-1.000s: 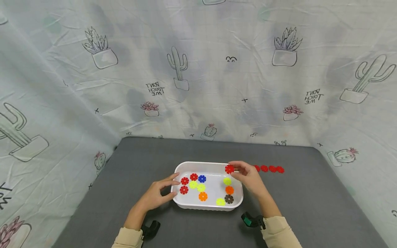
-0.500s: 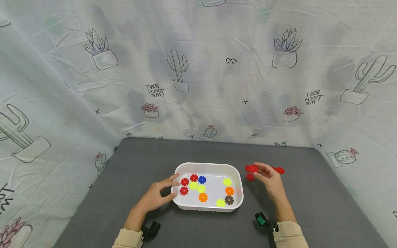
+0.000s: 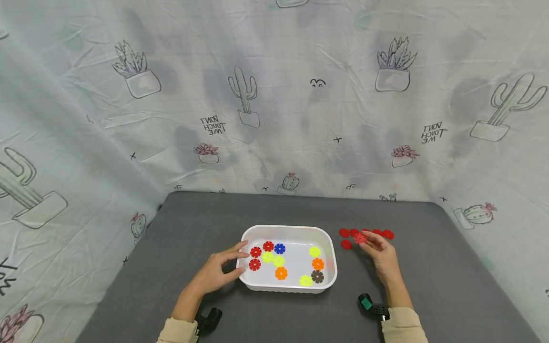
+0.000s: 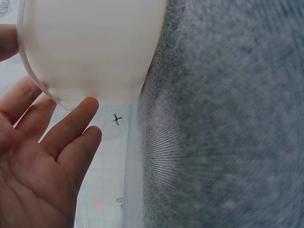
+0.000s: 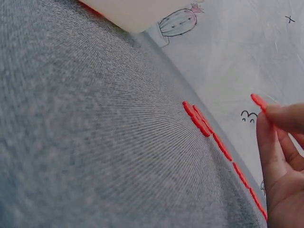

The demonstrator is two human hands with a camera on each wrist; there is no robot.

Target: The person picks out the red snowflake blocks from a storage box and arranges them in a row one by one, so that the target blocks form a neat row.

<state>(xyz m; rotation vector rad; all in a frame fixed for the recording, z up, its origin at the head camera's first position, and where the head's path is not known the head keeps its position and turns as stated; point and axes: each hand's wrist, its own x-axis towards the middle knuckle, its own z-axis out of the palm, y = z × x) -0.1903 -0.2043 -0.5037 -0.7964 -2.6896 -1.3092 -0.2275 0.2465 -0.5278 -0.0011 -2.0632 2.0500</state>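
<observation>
My right hand [image 3: 383, 257] pinches a red notched plastic disc [image 3: 360, 237] between thumb and finger, just over a row of similar red discs [image 3: 388, 234] on the grey table. In the right wrist view, the pinched disc [image 5: 258, 101] stands out beyond the fingertips, apart from the row. My left hand [image 3: 214, 271] rests at the left end of a white plastic bin [image 3: 291, 287], its fingers extended. Seen from the left wrist, some fingertips reach behind the bin's rim, while two others [image 4: 88, 105] lie against its outer wall.
Inside the bin are loose discs, among them a blue one [image 3: 279, 248], a brown one [image 3: 317, 276] and several red, yellow and orange ones. One red disc [image 3: 346, 245] lies in front of the row. A patterned cloth [image 3: 274, 119] hangs behind the table [image 3: 206, 209].
My right hand has moved right from above the bin with a red disc to the row on the table. Two more red discs are visible at the row's left end. My left hand stays put.
</observation>
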